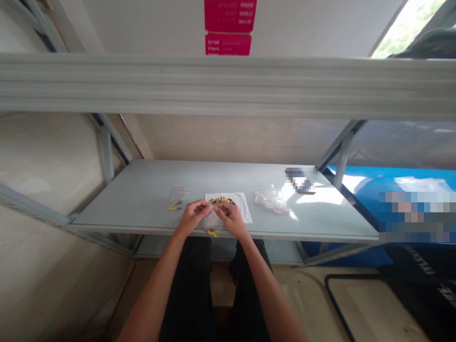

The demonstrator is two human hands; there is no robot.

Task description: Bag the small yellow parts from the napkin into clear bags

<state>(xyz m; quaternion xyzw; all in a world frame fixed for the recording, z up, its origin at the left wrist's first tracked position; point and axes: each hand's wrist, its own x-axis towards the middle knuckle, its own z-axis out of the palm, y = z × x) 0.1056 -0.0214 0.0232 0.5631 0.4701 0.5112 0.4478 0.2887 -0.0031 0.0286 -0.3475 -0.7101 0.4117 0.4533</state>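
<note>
Far to the left of the white sheet [244, 209], a pale wall [46, 156] stands behind a slanting grey metal strut [108, 154]. The grey tabletop [135, 194] reaches out on both sides of the sheet, which lies near its front edge. Left of the sheet and apart from it, 1 small zip bag [178, 198] lies flat, with yellow and dark pieces gathered mostly in its lower part.

Just at the sheet's left edge, the left hand [193, 216] pinches the top of a clear bag [211, 221] between thumb and fingers. This bag hangs over the sheet's front left part, and yellow pieces in its bottom sit by the table edge. Behind it, on the sheet, lies a pile of yellow and dark pieces [223, 199], partly hidden by the fingers. The right hand [232, 219], over the sheet's front middle, also grips the bag's top; the fingertips of the 2 hands almost meet there. Well above the sheet, beyond a grey beam [228, 85], are 2 red cards [230, 23].

Right of the sheet, clear plastic bags [272, 199] lie in a loose heap. Farther right and behind lies a blurred-out object [300, 180]. Farthest right of the sheet is a blue surface [366, 187].
</note>
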